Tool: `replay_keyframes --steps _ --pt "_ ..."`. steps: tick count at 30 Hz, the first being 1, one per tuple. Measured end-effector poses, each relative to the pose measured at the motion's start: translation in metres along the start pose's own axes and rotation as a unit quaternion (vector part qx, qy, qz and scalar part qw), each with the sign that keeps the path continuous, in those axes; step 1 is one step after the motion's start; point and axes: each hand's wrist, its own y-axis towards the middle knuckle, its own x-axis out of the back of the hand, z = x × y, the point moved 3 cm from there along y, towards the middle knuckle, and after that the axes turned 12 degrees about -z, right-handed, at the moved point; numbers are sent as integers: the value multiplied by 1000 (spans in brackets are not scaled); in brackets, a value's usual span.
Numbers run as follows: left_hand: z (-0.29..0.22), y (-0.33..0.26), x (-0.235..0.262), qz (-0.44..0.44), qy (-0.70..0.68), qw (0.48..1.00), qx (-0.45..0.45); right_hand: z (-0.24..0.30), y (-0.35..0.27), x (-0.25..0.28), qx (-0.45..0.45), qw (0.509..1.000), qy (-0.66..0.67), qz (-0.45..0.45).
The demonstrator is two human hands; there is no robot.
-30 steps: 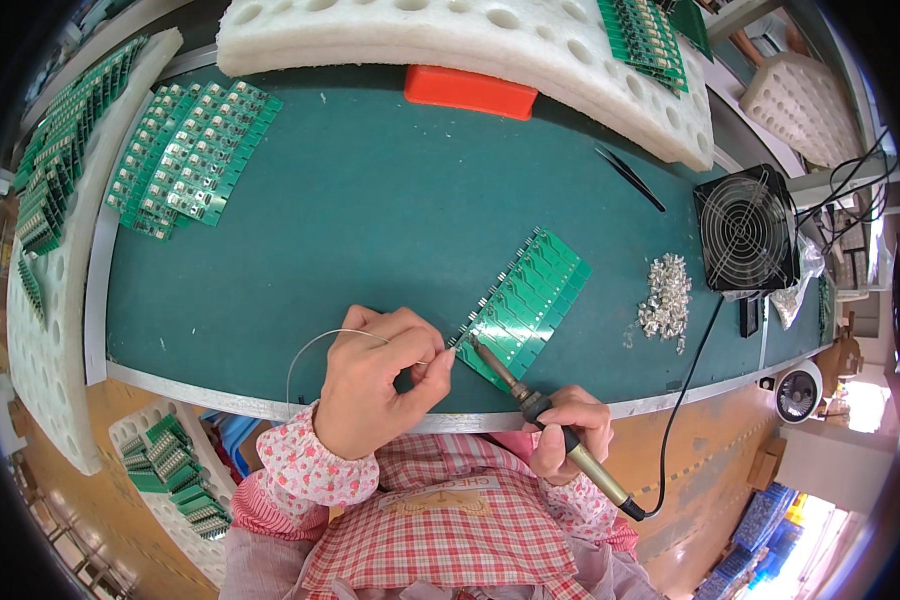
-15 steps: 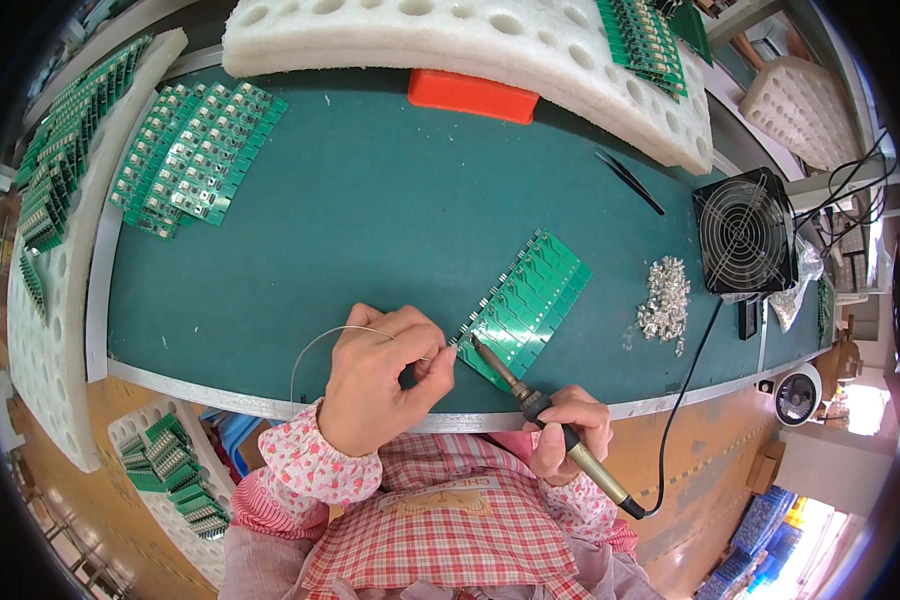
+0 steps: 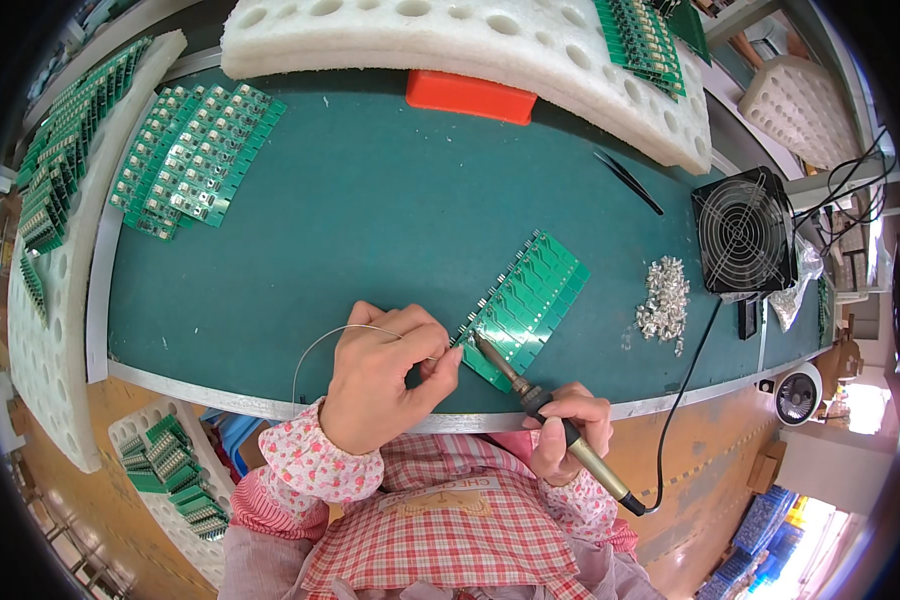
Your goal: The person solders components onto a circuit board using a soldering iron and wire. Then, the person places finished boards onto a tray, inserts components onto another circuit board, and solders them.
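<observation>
A green circuit board panel lies slanted on the green mat, with a row of small metal-pinned parts along its left edge. My left hand pinches a thin solder wire, which loops back behind the wrist. Its fingertips are at the panel's lower left corner. My right hand grips a soldering iron by its handle. The iron's tip meets the board near its lower left edge, close to the end of the wire. The exact contact of wire and tip is too small to make out.
A pile of small metal parts lies right of the board, near a black fan and black tweezers. More circuit boards lie at left. White foam trays and a red box stand at the back. The iron's cord hangs right.
My left hand has shifted slightly to the right with the solder wire. The iron's tip has moved a little along the board; the board stays in place.
</observation>
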Motion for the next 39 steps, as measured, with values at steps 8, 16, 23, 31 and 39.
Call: replay_keyframes --steps 8,16,23,31,39 --pt "0 0 -2 -7 9 1000 -4 -1 -1 -1 26 1000 -9 15" --pt "1 -1 -1 -10 1 1000 2 -3 -1 -1 37 999 -7 26" --pt "-1 0 0 -6 7 1000 -5 -3 -1 -1 39 999 -5 22" --pt "0 -1 1 -24 -30 999 34 -3 -2 -1 14 1000 -8 10" --pt "1 -9 10 -28 -27 999 30 -2 -4 2 52 998 -4 -38"
